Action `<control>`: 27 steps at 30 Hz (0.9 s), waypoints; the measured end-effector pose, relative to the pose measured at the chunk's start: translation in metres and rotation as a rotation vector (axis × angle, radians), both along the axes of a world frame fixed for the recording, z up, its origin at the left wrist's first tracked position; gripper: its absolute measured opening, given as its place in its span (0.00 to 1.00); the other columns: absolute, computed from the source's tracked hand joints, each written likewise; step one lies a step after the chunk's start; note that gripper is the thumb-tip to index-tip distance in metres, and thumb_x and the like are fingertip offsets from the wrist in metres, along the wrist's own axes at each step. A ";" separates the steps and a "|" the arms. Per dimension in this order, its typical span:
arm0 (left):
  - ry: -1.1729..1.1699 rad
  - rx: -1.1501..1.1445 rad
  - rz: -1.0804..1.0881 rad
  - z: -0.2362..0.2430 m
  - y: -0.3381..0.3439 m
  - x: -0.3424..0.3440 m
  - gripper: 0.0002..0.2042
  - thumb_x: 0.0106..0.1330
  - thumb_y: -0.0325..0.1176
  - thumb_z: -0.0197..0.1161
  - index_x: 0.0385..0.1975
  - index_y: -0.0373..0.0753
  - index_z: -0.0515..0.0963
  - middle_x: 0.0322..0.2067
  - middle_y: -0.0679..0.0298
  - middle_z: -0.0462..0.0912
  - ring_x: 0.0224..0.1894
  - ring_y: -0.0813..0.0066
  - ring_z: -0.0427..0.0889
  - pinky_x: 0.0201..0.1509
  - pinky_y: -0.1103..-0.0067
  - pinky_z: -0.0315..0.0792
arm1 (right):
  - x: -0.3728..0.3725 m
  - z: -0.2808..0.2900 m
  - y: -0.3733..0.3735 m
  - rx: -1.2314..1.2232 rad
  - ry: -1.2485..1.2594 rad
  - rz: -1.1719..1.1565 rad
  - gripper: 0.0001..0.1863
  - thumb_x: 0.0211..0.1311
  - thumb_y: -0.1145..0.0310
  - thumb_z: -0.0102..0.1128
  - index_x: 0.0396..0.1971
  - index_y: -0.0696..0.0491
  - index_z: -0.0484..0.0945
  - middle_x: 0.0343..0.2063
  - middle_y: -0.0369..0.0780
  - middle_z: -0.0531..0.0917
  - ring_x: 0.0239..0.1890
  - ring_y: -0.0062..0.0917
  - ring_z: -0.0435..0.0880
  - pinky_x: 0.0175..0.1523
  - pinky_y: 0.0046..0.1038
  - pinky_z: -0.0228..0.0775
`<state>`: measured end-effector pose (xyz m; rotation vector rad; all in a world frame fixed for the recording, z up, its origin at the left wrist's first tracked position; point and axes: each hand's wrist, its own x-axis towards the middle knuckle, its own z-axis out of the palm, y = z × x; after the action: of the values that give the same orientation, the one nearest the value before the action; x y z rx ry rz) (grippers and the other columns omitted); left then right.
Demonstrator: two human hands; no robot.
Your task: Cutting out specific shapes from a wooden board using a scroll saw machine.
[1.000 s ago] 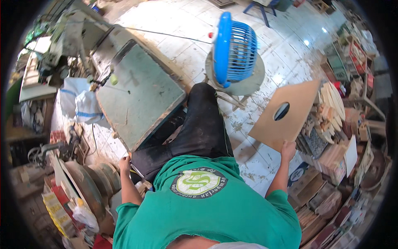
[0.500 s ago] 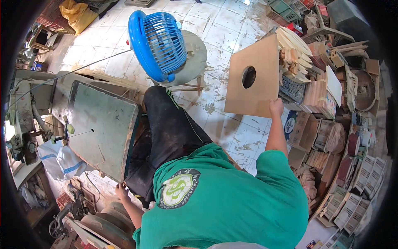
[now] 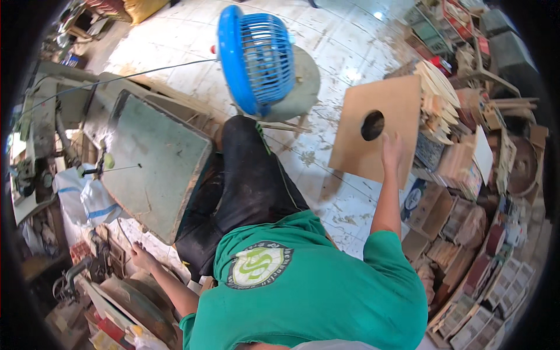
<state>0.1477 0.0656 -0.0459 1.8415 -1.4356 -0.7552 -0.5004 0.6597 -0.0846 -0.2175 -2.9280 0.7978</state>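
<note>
My right hand reaches out with its fingers apart, in front of a tan board that has a round dark hole in it. The fingertips are just right of the hole; whether they touch the board I cannot tell. The board stands tilted against a stack of pale wooden pieces. At lower left, my left hand is off the near corner of a worn grey-green machine table. Its fingers are small and blurred, and I see nothing certain in them. A thin rod or blade runs to a small hole in that table.
A blue fan sits on a round stool ahead of my knee, its cord stretching left. Boxes and wood pieces crowd the right side. A white sack hangs beside the table; round machine parts lie at lower left.
My right hand has let go of the board's lower corner and is now open by its hole. My left hand has moved left, away from the table's corner. The view has shifted.
</note>
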 end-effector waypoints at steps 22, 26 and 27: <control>-0.001 -0.577 -1.310 0.121 0.088 -0.371 0.07 0.55 0.29 0.69 0.32 0.39 0.80 0.38 0.61 0.84 0.43 0.59 0.83 0.49 0.66 0.74 | -0.075 -0.016 -0.282 -1.136 -0.336 0.330 0.17 0.74 0.59 0.50 0.34 0.59 0.76 0.30 0.37 0.79 0.33 0.22 0.76 0.40 0.28 0.71; -0.051 -0.546 -1.365 0.094 0.089 -0.397 0.07 0.55 0.33 0.70 0.30 0.40 0.80 0.39 0.63 0.83 0.45 0.61 0.81 0.53 0.66 0.72 | -0.078 0.008 -0.295 -1.102 -0.375 0.286 0.17 0.76 0.59 0.48 0.36 0.59 0.77 0.32 0.38 0.81 0.32 0.22 0.77 0.39 0.28 0.72; -0.070 -0.514 -1.365 0.088 0.092 -0.397 0.07 0.54 0.33 0.71 0.29 0.40 0.80 0.38 0.63 0.83 0.46 0.62 0.81 0.54 0.65 0.70 | -0.075 0.016 -0.301 -1.143 -0.381 0.252 0.17 0.77 0.60 0.48 0.37 0.59 0.77 0.33 0.38 0.82 0.33 0.22 0.79 0.40 0.28 0.74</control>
<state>-0.2493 0.1574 0.0425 0.3138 -2.5724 -0.7590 -0.5758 0.3588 -0.0683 -0.0647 -2.3946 2.6145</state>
